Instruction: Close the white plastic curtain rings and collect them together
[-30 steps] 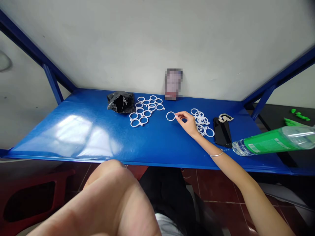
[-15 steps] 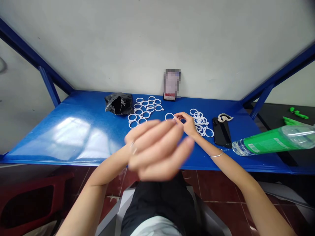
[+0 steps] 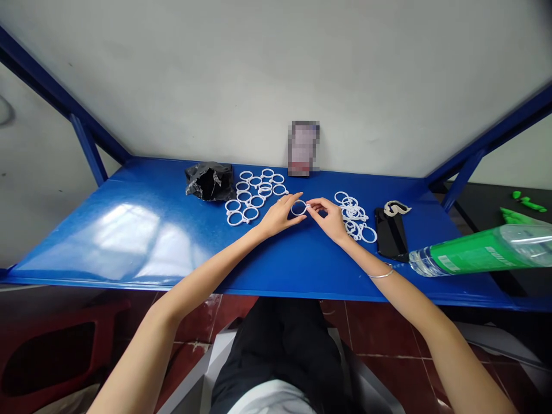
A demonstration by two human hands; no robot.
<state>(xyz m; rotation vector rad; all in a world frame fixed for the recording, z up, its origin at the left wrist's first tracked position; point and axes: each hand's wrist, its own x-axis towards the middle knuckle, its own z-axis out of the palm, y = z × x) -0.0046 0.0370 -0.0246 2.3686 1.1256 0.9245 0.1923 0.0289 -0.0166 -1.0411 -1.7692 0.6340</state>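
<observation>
My right hand [image 3: 326,217] pinches a white curtain ring [image 3: 292,212] at its small eyelet, between thumb and fingertips. At the ring's left side is my left hand [image 3: 278,216], thumb and fingers spread apart around it; whether they touch the ring I cannot tell. Left of my hands, several white curtain rings [image 3: 257,201] lie spread out on the blue table [image 3: 181,230]. A tangled pile of similar rings [image 3: 354,214] lies just right of my right hand.
A crumpled black plastic bag [image 3: 209,181] lies open at the back left. A blurred-out phone-like object [image 3: 303,149] leans on the wall. To the right are a black phone [image 3: 391,236], a beige band [image 3: 395,208] and a bottle with a green label [image 3: 478,252], lying tilted.
My left hand has moved away from in front of the camera, down to the ring's left side. My right hand still holds the ring in about the same place.
</observation>
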